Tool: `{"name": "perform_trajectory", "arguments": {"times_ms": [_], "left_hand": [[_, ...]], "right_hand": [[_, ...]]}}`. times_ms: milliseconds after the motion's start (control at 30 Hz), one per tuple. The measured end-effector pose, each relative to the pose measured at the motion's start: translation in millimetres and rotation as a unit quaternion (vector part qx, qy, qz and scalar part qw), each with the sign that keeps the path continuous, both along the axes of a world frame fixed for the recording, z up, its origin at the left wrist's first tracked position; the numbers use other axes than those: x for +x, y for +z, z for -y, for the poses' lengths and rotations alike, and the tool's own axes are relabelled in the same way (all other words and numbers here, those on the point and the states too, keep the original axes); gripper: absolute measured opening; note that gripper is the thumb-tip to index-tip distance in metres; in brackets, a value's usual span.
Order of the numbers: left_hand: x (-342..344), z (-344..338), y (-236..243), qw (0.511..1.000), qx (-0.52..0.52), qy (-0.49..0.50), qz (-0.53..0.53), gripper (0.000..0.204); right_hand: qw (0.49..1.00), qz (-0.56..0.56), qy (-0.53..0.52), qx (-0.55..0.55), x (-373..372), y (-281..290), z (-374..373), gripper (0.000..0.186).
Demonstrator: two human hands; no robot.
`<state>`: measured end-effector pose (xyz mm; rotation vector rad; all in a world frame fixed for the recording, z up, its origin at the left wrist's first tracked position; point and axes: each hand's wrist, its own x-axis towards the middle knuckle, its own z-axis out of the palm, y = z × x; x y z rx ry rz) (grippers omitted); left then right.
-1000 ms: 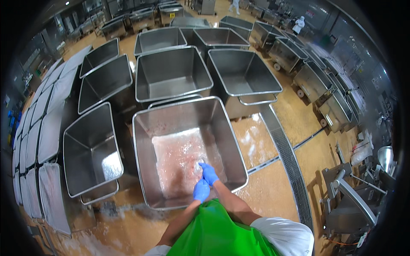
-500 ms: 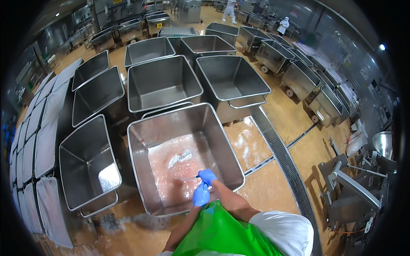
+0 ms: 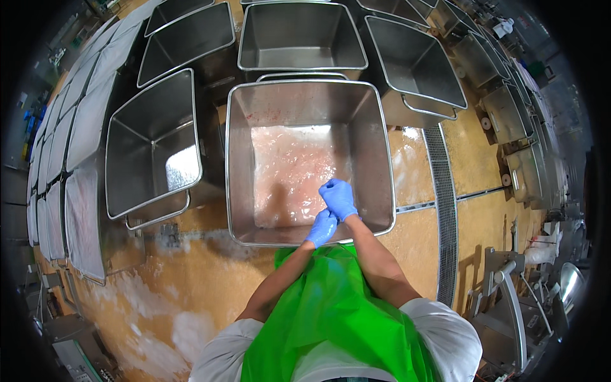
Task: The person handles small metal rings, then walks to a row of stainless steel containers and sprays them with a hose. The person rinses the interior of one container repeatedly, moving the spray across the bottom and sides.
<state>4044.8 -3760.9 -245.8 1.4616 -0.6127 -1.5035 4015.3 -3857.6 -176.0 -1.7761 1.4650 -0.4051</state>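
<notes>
Steel tub (image 3: 375, 127) among empty tubs (image 3: 153, 140)

Left arm: bare forearm comes up from the lower edge, angled up and to the right, elbow bent.
Right arm: bare forearm comes up from the lower right, angled up and to the left, meeting the left at the wrists.
Left hand (image 3: 323, 227): in a blue glove, just below the right hand and touching it, fingers curled.
Right hand (image 3: 338, 198): in a blue glove, above the left, closed in a loose fist, knuckles up.
Hold: whether either hand grips anything cannot be told.
Sleeves: short, white, at the shoulders.
</notes>
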Motion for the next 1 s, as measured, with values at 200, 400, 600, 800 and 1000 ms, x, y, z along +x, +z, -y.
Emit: {"name": "perform_trajectory", "arguments": {"times_ms": [200, 400, 600, 800, 1000], "left_hand": [[17.7, -30.3, 17.1, 0.996, 0.006, -0.072, -0.057, 0.033], [30.5, -78.2, 24.3, 0.975, 0.021, -0.167, 0.142, 0.035], [24.4, -84.7, 22.1, 0.972, -0.010, -0.160, 0.171, 0.038], [19.0, -85.5, 22.8, 0.965, -0.027, -0.174, 0.192, 0.036], [15.2, -85.9, 22.8, 0.957, -0.031, -0.203, 0.206, 0.037]], "right_hand": [[0.985, -0.051, -0.053, -0.155, -22.6, 23.1, 41.6, 0.019], [0.976, -0.024, -0.113, -0.183, -36.8, 24.7, 49.8, 0.023], [0.981, -0.018, -0.121, -0.152, -37.0, 33.2, 45.8, 0.029], [0.975, -0.028, -0.141, -0.168, -45.1, 25.3, 46.0, 0.030], [0.984, -0.021, -0.130, -0.121, -58.1, 21.6, 45.2, 0.028]]}}
